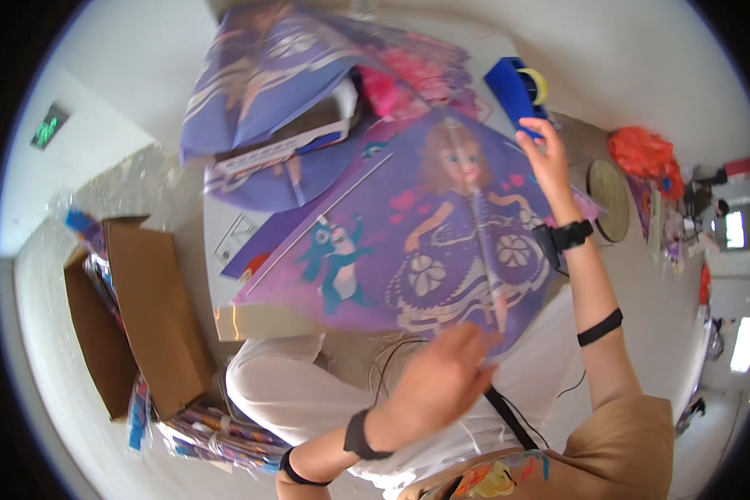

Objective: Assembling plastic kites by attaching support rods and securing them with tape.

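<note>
A purple kite [367, 242] printed with a girl in a gown and a teal animal lies spread over the table, a thin pale rod along its left edge. My right hand [546, 154] reaches to the near end of a blue tape dispenser [512, 96], which holds a yellowish roll. Its thumb and fingers are bent together there; whatever is between them is too small to make out. My left hand [446, 371], slightly blurred, is over my lap by the kite's lower tip. Its fingers are curled closed, and what they hold is hidden.
More printed kite sheets [267, 75] are heaped at the table's far left around an open white box [300, 137]. A cardboard box [150, 317] stands on the floor at left, with plastic-wrapped bundles [225, 433] beside it. A round stool [608, 200] and an orange bag [642, 154] are at right.
</note>
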The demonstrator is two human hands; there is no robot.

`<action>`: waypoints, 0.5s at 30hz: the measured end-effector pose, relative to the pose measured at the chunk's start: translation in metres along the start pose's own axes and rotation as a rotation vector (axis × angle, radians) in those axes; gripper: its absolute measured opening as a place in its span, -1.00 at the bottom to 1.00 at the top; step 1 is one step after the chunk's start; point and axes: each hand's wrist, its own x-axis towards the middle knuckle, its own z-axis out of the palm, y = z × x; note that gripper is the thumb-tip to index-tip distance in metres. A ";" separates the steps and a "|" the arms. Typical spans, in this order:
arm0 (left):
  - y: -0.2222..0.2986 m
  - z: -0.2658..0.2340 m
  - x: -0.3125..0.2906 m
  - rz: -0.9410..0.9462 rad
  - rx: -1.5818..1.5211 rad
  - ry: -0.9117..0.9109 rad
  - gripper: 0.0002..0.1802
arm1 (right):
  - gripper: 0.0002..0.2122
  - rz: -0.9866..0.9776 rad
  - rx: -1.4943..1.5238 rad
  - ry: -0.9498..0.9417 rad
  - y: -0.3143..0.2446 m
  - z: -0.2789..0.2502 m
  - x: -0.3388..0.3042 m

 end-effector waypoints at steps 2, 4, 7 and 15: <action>0.024 0.023 0.010 0.055 -0.157 -0.152 -0.64 | -0.66 0.080 0.009 0.146 0.056 -0.020 0.028; 0.041 0.049 0.030 0.098 -0.323 -0.315 -0.66 | -0.62 0.048 -0.075 0.227 0.108 -0.050 0.053; 0.053 0.082 0.059 -0.012 -0.521 -0.567 -0.68 | -0.52 0.287 0.056 0.158 0.147 -0.055 0.079; 0.037 0.118 0.094 -0.277 -0.617 -0.508 -0.70 | -0.75 0.578 0.453 -0.093 0.141 -0.044 0.093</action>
